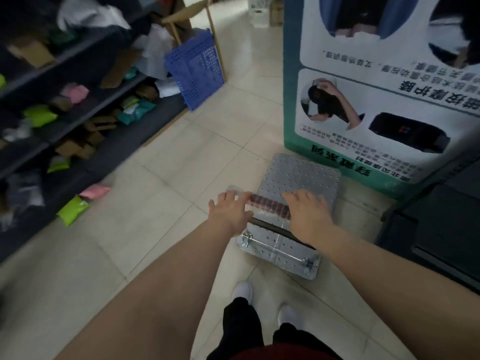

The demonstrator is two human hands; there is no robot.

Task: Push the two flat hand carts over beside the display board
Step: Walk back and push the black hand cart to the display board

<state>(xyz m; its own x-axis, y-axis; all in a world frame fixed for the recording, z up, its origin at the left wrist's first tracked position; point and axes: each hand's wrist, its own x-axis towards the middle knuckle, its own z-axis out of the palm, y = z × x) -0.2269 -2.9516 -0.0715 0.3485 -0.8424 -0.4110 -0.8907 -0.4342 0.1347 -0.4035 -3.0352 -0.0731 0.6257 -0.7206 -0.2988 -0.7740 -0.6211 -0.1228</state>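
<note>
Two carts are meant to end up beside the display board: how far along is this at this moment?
One grey flat cart already has its front edge at the foot of the display board. In hand: left hand and right hand are both on its handle, fingers looking partly loosened. Left: no second cart is in view, so that one appears outstanding.

A pale tiled floor point(181, 157) carries everything here. A grey flat hand cart point(298, 183) stands on it right of centre, its far edge just beside the foot of the green-edged display board point(363, 100) at far right. On the left stand dark shelves point(85, 105), with a blue crate point(194, 66) leaning at their far end. A pink packet point(94, 190) and a green packet point(72, 210) lie at the shelves' base.
</note>
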